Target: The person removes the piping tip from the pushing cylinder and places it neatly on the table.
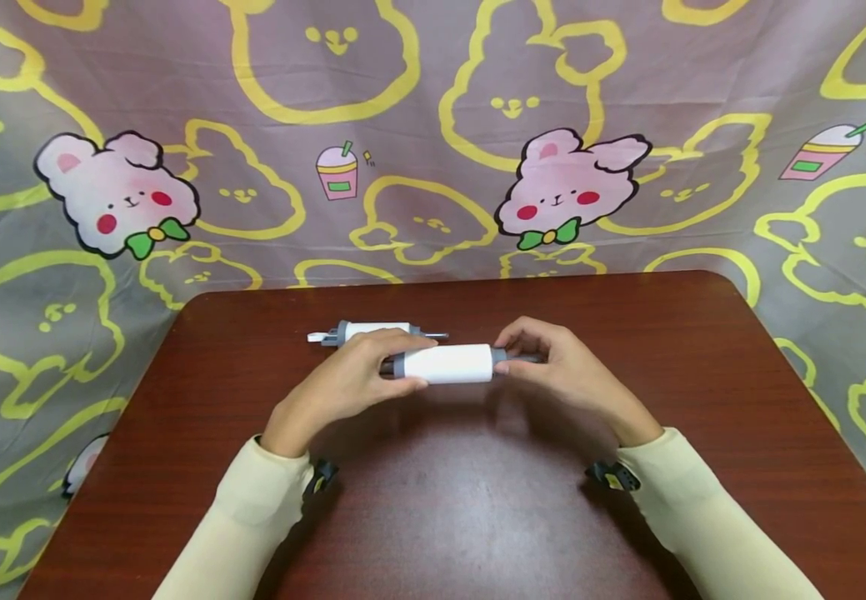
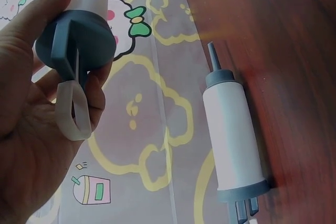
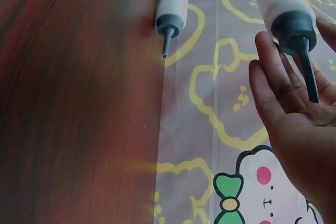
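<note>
White tube (image 1: 449,364), held up just in front of the second tube (image 2: 233,135), looks whole — loop (image 2: 63,111) and nozzle (image 3: 307,72) fitted — but not yet set down; left hand (image 1: 353,372) grips its loop end, right hand (image 1: 558,357) pinches its nozzle end.

One tube (image 1: 448,364) is crosswise above the desk (image 1: 448,517), with the left hand (image 1: 350,375) at its left end and the right hand (image 1: 568,367) at its right end, by the nozzle (image 3: 308,72). Behind it and to the left, a second tube (image 1: 378,328) lies on the desk, its tip (image 3: 167,43) pointing right. A cloth (image 1: 417,150) hangs behind the desk's far edge and spreads past both sides.
</note>
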A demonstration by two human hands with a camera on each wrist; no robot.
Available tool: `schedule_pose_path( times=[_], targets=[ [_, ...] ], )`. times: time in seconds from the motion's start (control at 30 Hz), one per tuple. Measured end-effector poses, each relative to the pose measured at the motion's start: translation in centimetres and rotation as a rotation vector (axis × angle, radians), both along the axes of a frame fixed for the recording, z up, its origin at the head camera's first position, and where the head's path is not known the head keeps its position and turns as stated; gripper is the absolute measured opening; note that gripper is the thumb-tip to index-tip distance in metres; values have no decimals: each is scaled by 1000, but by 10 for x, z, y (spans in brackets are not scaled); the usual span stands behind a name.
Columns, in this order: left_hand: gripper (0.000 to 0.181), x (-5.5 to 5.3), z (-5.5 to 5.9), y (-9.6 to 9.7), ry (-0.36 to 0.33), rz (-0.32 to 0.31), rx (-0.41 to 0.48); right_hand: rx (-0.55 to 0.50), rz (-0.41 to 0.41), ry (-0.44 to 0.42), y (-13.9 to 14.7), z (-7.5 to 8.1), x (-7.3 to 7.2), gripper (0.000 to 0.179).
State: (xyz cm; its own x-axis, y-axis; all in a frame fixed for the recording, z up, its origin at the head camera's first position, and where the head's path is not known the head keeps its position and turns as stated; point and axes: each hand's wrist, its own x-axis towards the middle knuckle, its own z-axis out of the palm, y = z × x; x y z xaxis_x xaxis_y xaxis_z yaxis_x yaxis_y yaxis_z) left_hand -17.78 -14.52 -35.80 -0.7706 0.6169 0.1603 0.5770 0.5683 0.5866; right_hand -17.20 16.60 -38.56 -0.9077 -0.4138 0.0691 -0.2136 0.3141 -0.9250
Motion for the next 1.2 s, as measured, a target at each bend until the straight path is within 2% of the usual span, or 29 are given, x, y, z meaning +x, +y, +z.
schedule_pose_path(
  times=[0.23,0.47,0.63,1.2],
  targets=[
    [49,0,1,0,25,-7,-2,28,-11,15,-1,0,-2,17],
    [49,0,2,0,30,-1,-8,12,-5,22,0,-3,-4,15],
    [49,0,1,0,28,-2,-8,-14,12,15,0,-4,-4,17],
    [48,0,0,1,30,19,-21,-6,32,9,1,-3,-2,31]
  ],
)
